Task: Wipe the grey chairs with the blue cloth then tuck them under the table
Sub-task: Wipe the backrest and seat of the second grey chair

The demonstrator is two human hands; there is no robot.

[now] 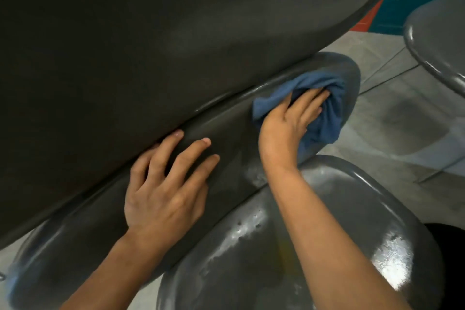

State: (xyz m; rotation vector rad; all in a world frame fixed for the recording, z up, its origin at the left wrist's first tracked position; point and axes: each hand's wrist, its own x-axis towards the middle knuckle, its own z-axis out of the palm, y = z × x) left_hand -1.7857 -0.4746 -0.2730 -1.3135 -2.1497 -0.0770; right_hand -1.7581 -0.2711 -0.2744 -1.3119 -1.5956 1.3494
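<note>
Fingers (pixel 312 102) of right hand (pixel 284 126) curled into bunched blue cloth (pixel 324 118), pressing it on grey chair (pixel 226 128) at centre right of frame. Left hand (pixel 163 184) flat, fingers spread, bracing same chair beside dark surface (pixel 125 33) edge. Second chair (pixel 314 246) lower right, glossy moulded plastic (wet streaks). Risk: soft cloth slipping off rounded rim; chair sliding on smooth floor (pixel 377 113).
</note>
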